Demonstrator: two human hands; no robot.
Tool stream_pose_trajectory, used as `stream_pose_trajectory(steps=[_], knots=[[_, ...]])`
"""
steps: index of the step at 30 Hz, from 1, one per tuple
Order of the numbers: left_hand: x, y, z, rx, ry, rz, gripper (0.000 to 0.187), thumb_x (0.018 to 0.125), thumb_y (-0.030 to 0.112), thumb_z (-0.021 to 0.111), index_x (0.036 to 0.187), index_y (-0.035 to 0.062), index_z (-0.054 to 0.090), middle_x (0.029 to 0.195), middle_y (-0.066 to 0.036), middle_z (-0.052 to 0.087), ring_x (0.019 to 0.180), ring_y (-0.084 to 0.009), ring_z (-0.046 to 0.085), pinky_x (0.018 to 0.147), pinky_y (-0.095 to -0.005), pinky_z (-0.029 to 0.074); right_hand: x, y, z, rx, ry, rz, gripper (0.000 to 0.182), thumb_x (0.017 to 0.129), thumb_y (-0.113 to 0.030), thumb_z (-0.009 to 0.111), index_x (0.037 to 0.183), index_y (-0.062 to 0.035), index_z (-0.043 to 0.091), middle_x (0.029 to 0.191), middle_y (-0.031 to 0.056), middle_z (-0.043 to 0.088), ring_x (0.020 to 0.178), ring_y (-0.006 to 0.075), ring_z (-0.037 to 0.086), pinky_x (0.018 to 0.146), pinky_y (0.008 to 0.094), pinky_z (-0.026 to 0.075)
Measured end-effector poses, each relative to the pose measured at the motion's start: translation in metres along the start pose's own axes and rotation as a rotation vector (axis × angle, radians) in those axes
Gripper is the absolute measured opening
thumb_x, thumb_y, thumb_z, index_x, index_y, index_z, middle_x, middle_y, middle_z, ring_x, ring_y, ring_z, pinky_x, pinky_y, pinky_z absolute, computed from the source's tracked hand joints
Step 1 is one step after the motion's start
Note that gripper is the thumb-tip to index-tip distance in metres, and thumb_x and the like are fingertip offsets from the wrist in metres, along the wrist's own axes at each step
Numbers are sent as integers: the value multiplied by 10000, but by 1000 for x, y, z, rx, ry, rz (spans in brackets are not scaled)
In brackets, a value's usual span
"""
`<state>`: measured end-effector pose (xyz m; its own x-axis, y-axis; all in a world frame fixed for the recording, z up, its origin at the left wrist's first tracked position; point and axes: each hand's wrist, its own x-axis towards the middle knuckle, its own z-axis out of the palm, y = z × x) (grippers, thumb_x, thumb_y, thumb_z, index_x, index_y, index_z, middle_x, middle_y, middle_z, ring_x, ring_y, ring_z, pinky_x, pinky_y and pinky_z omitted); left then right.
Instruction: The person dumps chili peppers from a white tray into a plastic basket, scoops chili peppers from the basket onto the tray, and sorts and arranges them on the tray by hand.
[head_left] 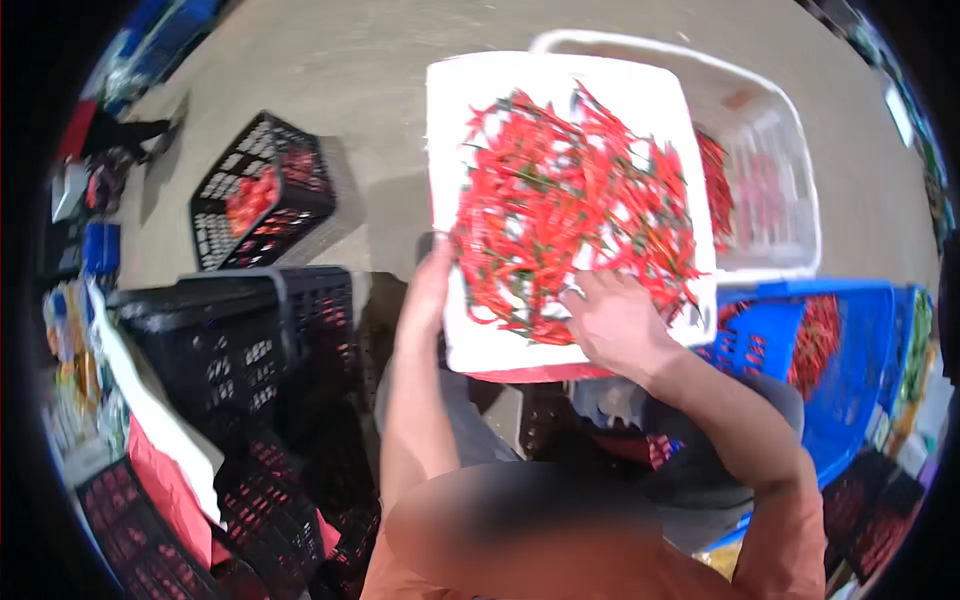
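A white tray (455, 335), which looks like foam, is tilted in front of me with many red chilli peppers (560, 200) with green stems spread over it. My left hand (433, 272) grips the tray's left edge; its fingers are partly hidden behind the rim. Over the lower right part of the chillies lies my right hand (612, 308), its fingers bent and apart, touching them. Whether a chilli sits under those fingers cannot be made out. A pinkish-red layer shows along the tray's lower edge.
Behind the tray stands a white plastic basket (808, 200) holding more chillies. A blue crate (850, 375) with chillies is at my right. Black crates (200, 335) are stacked at my left, and another black crate (310, 190) holding red produce stands on the floor (385, 100).
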<state>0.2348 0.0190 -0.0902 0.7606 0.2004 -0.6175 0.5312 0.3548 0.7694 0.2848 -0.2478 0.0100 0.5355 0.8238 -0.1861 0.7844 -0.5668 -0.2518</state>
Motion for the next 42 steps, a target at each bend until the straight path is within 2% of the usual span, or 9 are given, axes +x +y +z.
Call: stream_pose_trajectory(steps=[2,5,8,18,20,24,31,35,42], knots=[[0,-6,1,-102,23,-125,557,985,490,463,1283,32,575,1228,-135,625,1091,-230,606,955,-365,470,7,-6,22,372,209,75,297,757,-142,650,1036,-41,644,1089,162,606,977,326,610,830,457,497],[13,-15,-1,317,273,137,681,969,602,394,1190,6,638,1158,-161,659,1117,-252,578,990,-391,412,40,-34,15,46,386,-22,359,742,-100,623,1088,-6,627,1214,221,532,1082,393,529,932,507,434],[-1,10,10,452,164,-65,736,958,633,323,1196,13,640,1172,-276,631,1148,-402,591,979,-439,448,65,-50,26,1,421,-91,496,716,-177,652,1178,-5,597,1311,219,488,1193,399,461,1002,492,380],[-4,3,4,567,152,-81,841,930,683,310,1305,-32,542,1325,-293,531,1269,-411,498,1074,-453,369,22,-5,41,-48,119,-35,611,761,-258,649,1327,-59,535,1415,179,436,1276,406,412,1066,558,319],[36,-43,-4,510,162,243,788,957,671,294,1274,8,579,1279,-269,579,1266,-385,509,1079,-460,357,7,14,39,-107,103,-85,557,806,-290,645,1310,-71,551,1401,171,446,1262,404,424,1064,554,329],[-3,-9,3,247,175,-23,803,936,697,362,1141,-22,655,988,-207,687,1029,-250,624,912,-403,456,-18,35,16,-180,37,-55,487,818,-288,638,1260,-96,563,1398,135,461,1177,352,494,982,495,415],[-5,6,6,293,222,-93,747,976,580,425,1292,-88,530,1224,-211,616,1109,-246,589,944,-355,441,-31,27,6,-89,48,73,403,780,-204,640,1118,13,606,1340,214,485,965,314,590,817,439,480],[4,-1,-1,347,201,0,700,988,549,427,1261,-83,551,1197,-196,629,1069,-235,596,920,-351,446,-19,23,2,-42,26,69,231,759,-184,645,915,-15,632,1074,154,545,882,272,595,743,413,481],[-5,15,11,422,246,-34,654,987,535,435,1219,-61,570,1130,-177,646,999,-221,600,878,-348,452,-16,26,0,-37,-16,40,205,757,-190,652,876,-23,641,1064,132,530,888,262,586,734,396,473]])
